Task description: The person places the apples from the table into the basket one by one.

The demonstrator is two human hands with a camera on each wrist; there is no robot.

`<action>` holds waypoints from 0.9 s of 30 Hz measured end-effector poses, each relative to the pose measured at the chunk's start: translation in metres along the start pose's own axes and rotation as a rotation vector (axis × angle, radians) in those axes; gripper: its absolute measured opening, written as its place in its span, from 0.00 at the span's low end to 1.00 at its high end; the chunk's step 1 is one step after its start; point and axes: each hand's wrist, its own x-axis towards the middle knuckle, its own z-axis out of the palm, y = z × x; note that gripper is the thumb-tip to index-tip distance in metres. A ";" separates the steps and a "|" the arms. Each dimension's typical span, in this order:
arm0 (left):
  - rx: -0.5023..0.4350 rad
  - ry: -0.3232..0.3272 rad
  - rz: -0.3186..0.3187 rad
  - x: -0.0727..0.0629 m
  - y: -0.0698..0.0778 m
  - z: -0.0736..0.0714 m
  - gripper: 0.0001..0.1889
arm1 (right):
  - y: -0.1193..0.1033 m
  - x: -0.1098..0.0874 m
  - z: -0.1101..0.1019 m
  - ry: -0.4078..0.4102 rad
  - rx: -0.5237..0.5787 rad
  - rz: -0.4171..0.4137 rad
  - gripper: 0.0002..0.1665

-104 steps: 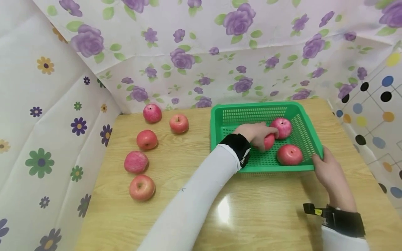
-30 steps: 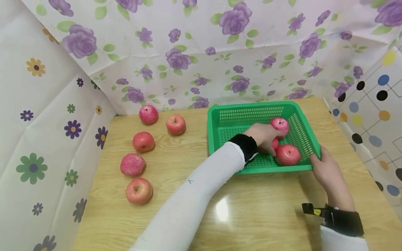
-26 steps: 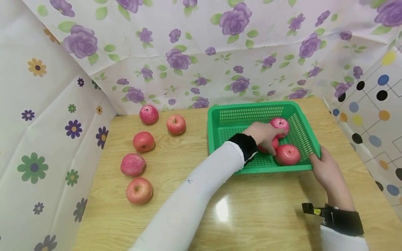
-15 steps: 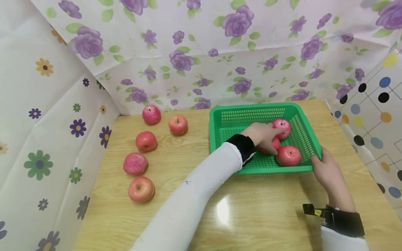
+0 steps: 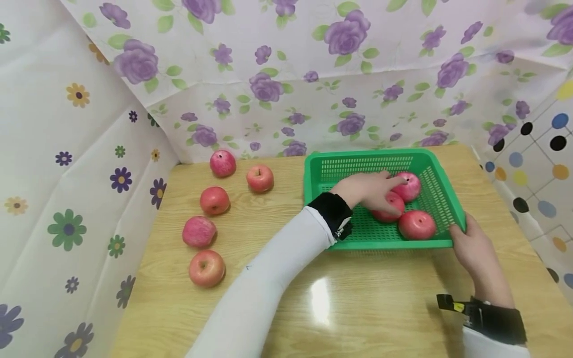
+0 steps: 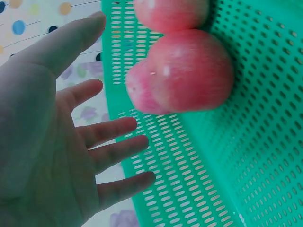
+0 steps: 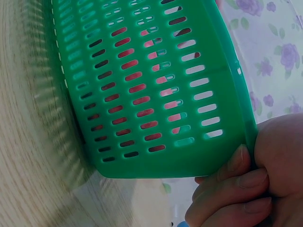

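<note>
My left hand [image 5: 368, 191] is over the green plastic basket [image 5: 371, 244], its fingers spread apart and nothing held. Just beyond it lies a red apple [image 5: 388, 208]; in the left wrist view a gap shows between the fingers and the apple [image 6: 191, 71]. Two more apples rest in the basket's right part, a pinkish one [image 5: 408, 186] behind and a red one [image 5: 417, 224] in front. The front right corner of the basket is gripped by my right hand [image 5: 474, 246], with fingers curled at the rim in the right wrist view.
Several apples stand on the left of the wooden table [image 5: 358, 303]: among them a pale red one [image 5: 207, 268] at the front and a stemmed one [image 5: 260, 178] nearer the basket. A flowered cloth [image 5: 268, 114] hangs behind; patterned sheets line both sides.
The apple my left hand held in the basket now lies against the other two, let go. That hand has drawn back slightly left with its fingers opened. My right hand keeps its grip.
</note>
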 end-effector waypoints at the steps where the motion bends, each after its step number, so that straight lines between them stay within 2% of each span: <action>1: 0.004 0.010 0.002 -0.002 -0.001 0.000 0.48 | 0.000 0.000 0.000 -0.001 -0.001 0.000 0.43; 8: 0.089 0.075 -0.007 -0.013 -0.009 0.006 0.43 | 0.000 -0.001 0.000 0.003 -0.004 0.004 0.43; 11: 0.063 0.091 -0.015 -0.020 -0.011 0.009 0.43 | -0.001 -0.002 0.000 0.003 -0.002 0.005 0.43; 18: -0.039 0.052 -0.014 -0.040 -0.012 0.011 0.45 | -0.002 -0.001 0.000 -0.006 0.000 0.015 0.43; 27: -0.035 0.150 0.042 -0.068 -0.027 0.017 0.45 | -0.002 -0.002 -0.001 -0.020 -0.003 0.017 0.44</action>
